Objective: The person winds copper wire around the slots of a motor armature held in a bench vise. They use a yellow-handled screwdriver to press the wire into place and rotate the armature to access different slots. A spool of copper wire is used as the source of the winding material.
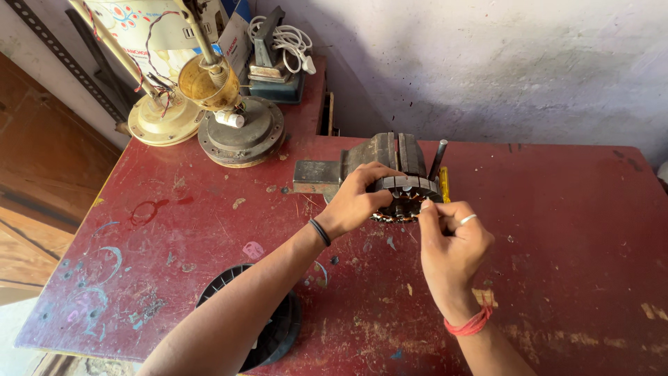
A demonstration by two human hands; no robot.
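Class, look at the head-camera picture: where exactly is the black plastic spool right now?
The black spool lies at the near edge of the red table, lower left of centre in the head view, partly hidden under the person's left forearm.

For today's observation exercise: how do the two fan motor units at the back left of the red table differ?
The cream motor unit is pale, with a rod leaning left; the grey motor unit is dark and dull, topped by a brass-coloured cup. The cream one sits nearer the table's left edge, the grey one nearer the vise. Both are round and out of the hands' reach.
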